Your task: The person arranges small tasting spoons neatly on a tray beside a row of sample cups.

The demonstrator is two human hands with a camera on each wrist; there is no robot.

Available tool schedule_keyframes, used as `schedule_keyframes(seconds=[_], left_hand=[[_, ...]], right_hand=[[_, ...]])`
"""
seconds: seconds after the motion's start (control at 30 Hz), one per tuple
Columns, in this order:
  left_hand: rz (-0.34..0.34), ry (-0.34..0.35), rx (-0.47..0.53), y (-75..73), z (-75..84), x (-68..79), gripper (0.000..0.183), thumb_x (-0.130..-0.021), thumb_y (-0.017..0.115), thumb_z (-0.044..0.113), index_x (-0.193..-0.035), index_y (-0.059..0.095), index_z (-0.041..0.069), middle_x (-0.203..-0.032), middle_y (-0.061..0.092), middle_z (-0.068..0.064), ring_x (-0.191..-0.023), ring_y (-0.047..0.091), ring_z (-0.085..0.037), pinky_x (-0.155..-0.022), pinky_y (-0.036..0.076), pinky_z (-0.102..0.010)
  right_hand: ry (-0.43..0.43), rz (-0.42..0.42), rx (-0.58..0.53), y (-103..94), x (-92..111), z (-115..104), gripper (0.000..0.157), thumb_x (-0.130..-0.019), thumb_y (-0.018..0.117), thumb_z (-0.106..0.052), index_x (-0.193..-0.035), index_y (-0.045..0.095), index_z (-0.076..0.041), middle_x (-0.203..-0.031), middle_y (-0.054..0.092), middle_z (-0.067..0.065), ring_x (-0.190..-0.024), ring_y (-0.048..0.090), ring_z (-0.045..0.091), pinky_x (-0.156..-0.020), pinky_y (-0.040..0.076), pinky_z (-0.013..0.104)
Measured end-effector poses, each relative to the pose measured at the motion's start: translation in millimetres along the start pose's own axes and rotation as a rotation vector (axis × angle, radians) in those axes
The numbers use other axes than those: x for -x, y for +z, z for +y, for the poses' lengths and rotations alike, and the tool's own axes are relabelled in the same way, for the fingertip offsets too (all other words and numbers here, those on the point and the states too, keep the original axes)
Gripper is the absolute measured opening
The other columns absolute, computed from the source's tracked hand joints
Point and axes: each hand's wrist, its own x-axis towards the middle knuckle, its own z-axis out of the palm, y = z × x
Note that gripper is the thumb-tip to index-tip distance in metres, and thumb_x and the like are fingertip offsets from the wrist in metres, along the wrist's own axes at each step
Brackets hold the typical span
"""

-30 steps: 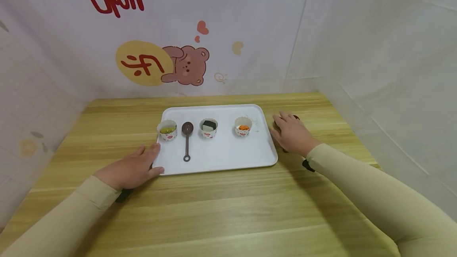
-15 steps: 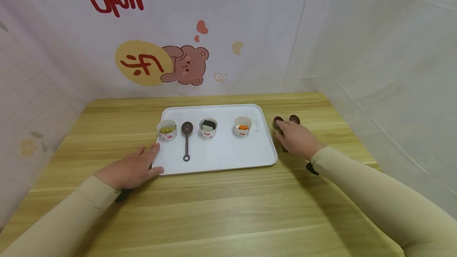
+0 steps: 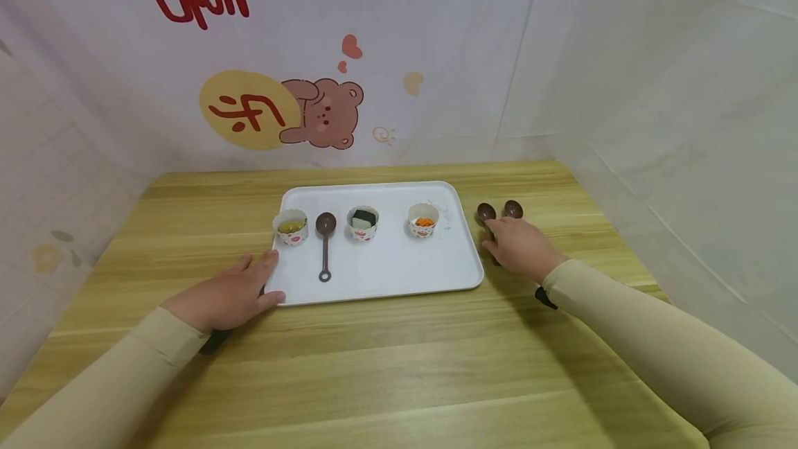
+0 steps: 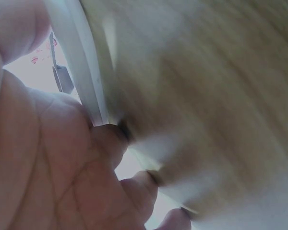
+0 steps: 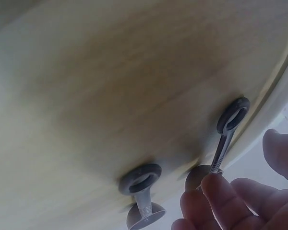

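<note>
While the head view gives just the bowls and a bit of handle of the tray-side spoon (image 3: pixel 485 211) and outer spoon (image 3: pixel 513 209) at centre right, the right wrist view gives both handle loops, low centre and right of centre. Right hand (image 3: pixel 522 248): loosely spread, thumb apart, one fingertip at the tray-side spoon's handle; cannot tell how firm the contact is. Both spoons right of the tray (image 3: pixel 399 269), on the table (image 3: pixel 399 366). Left wrist view adds the left palm, hidden in the head view. Left hand (image 3: pixel 227 293): fingers extended, gripping nothing, touching the tray's left edge, left of centre. Counts: three spoons, third spoon (image 3: pixel 325 224) on the tray; three cups, left cup (image 3: pixel 293 237) green contents, middle cup (image 3: pixel 364 233) black-and-white, right cup (image 3: pixel 423 231) orange; one tray; two hands.
</note>
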Motion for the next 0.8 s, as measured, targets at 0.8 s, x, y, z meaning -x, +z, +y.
schedule_keyframes(seconds=[0.8], left_hand=[[-0.008, 0.0, 0.003, 0.1, -1.0, -0.5, 0.093, -0.106, 0.053, 0.057, -0.165, 0.019, -0.007, -0.17, 0.024, -0.03, -0.153, 0.018, -0.063, -0.12, 0.03, -0.072]], right_hand=[[0.0, -0.004, 0.002, 4.5, 11.9, 4.4, 0.021, -0.098, 0.076, -0.02, -0.089, 0.062, -0.007, -0.075, 0.059, 0.005, -0.069, 0.06, 0.022, -0.066, 0.055, 0.042]])
